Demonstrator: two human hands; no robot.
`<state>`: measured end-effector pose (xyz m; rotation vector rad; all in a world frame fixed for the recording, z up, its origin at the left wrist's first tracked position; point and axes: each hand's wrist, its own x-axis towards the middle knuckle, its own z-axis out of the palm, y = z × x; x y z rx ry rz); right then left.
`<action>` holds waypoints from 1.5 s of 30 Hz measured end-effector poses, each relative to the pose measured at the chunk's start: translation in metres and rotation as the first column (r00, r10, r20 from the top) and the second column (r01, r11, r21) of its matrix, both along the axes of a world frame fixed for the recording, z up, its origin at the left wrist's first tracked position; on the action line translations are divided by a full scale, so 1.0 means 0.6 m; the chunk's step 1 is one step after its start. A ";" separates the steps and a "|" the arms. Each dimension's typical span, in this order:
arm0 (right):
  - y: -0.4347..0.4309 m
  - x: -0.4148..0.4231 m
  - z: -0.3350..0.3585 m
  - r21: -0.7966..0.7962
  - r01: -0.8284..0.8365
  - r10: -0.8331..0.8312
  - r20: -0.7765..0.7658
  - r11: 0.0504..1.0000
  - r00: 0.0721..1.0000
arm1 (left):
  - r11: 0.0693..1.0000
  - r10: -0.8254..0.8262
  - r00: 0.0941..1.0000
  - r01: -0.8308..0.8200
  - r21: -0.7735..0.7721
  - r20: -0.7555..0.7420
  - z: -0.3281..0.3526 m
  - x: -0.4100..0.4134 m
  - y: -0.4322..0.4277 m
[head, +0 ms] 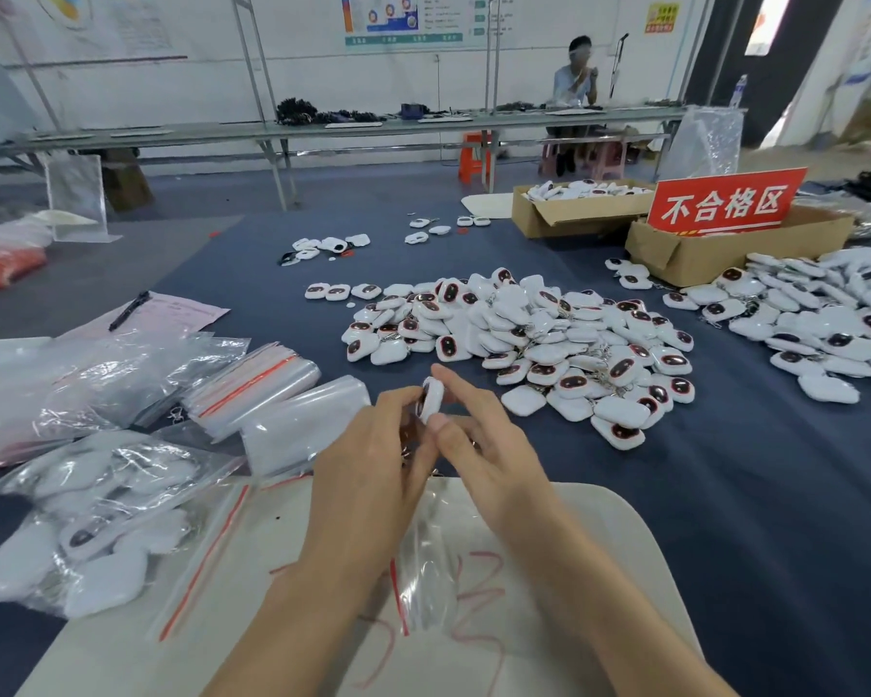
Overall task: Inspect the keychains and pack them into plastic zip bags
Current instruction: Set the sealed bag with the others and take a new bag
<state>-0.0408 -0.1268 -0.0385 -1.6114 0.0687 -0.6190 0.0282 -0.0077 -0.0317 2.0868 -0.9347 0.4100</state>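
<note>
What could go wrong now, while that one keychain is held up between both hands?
1. The keychain is pinched only at fingertips by the left hand and right hand; it could slip into the nearby pile and mix with unchecked ones.
2. The bag lies loose under the wrists, so an arm might push it off the tray.

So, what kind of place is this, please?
Most likely a factory packing and inspection workshop. A large heap of white square plastic keychains lies on the dark blue table, stacks of clear plastic zip bags with red strips lie beside it, and a red sign stands in a brown cardboard box.
</note>
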 end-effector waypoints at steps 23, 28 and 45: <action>-0.012 0.005 -0.001 0.454 0.006 0.025 -0.062 0.891 0.998 | 0.839 -0.435 0.597 -0.003 -0.545 -0.674 0.011 0.006 -0.001; -0.011 0.003 -0.001 0.473 -0.019 0.061 -0.073 0.881 0.995 | 0.868 -0.418 0.631 0.065 -0.492 -0.654 0.009 0.008 0.004; -0.010 -0.002 0.013 0.481 0.001 0.090 -0.166 0.876 0.982 | 0.860 -0.462 0.538 0.079 -0.503 -0.705 0.009 0.015 0.014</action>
